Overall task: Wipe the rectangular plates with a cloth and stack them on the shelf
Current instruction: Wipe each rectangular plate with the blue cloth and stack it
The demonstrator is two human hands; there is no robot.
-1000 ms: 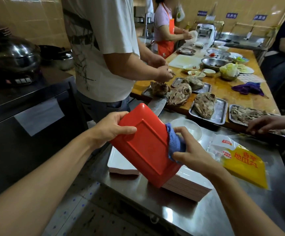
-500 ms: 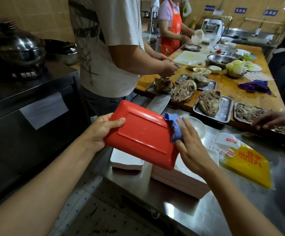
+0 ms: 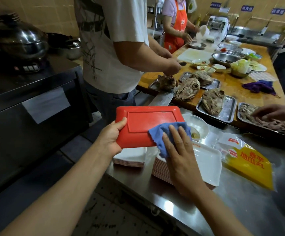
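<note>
Red rectangular plate [image 3: 148, 123], underside up at the centre of the frame, hangs over two plate stacks [image 3: 204, 166], its left edge gripped by the left hand [image 3: 111, 135]. The right hand [image 3: 177, 147] presses a blue cloth [image 3: 162, 135] on it with flat, straight fingers. A hard wipe could lever the one-sided hold loose, dropping the plate onto the stacks or the glass bowl [image 3: 198, 125] just beyond.

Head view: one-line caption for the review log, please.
Left hand grips a red rectangular plate underside-up while the right hand presses a blue cloth on it.
</note>
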